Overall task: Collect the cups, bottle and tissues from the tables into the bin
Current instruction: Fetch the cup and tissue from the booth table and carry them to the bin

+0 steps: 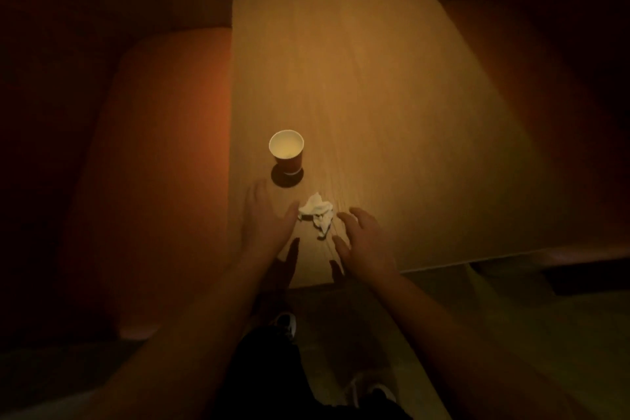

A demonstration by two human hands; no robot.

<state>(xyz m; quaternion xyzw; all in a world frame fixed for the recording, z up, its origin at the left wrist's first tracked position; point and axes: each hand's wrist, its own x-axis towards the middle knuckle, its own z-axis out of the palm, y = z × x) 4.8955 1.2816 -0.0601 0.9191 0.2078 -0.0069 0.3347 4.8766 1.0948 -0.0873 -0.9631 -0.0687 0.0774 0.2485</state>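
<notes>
- tissue (317,213) lies crumpled on the surface (375,112), just nearer than the paper cup (286,152).
- left hand (264,223) thumb touches the tissue; right hand (364,237) is just beside it.
- fingers spread apart, empty.

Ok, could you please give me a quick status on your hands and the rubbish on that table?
Left hand and right hand open, flanking crumpled tissue. Paper cup upright beyond it. Nothing in the way.

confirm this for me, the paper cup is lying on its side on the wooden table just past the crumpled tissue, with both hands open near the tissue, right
Not quite. The head view shows the paper cup standing upright, open mouth up, not on its side. The rest holds: it sits on the wooden table just past the crumpled tissue, with the left hand and right hand open beside the tissue.
</notes>
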